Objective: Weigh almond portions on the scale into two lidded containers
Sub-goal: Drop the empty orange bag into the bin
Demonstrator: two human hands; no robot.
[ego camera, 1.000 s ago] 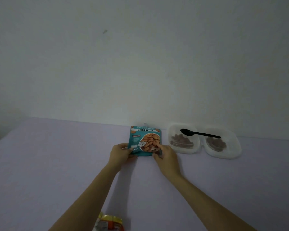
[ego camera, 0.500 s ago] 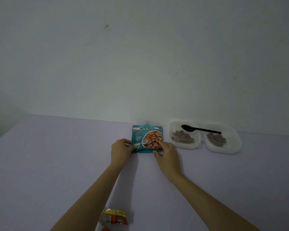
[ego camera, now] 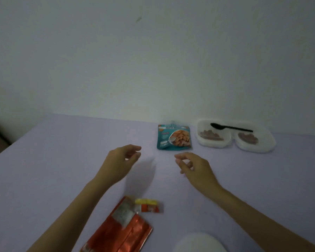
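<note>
A teal almond bag (ego camera: 174, 136) with a clip on its top lies flat on the lilac table (ego camera: 62, 160) near the wall. To its right stand two lidded clear containers, the left container (ego camera: 214, 136) and the right container (ego camera: 254, 140), each holding brown almonds. A black spoon (ego camera: 231, 127) rests across both lids. My left hand (ego camera: 123, 160) and my right hand (ego camera: 194, 167) hover over the table in front of the bag, fingers loosely curled, holding nothing.
A red foil packet (ego camera: 122, 228) with a yellow-and-red torn strip (ego camera: 149, 206) lies near the front edge. A white rounded object (ego camera: 198, 242) sits at the bottom edge. A plain wall rises right behind the table.
Both hands have let go of the almond bag and pulled back toward me. The bag now lies by the wall. The view has tilted down, showing the red packet.
</note>
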